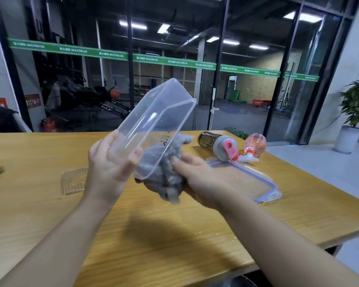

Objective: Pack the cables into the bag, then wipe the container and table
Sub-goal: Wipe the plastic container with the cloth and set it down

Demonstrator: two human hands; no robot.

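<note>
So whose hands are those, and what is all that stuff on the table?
There is no robot here. A person wears a camera on their head, so this one picture looks down at their own two hands. The left hand holds up a clear plastic rectangular container, tilted. The right hand grips a fluffy grey cloth against the container to wipe it. On the wooden table lie the container's clear lid with a blue seal, a dark bottle with a grey and pink cap on its side, a pink ribbed spray bottle, and a small clear flat plastic grid.
</note>
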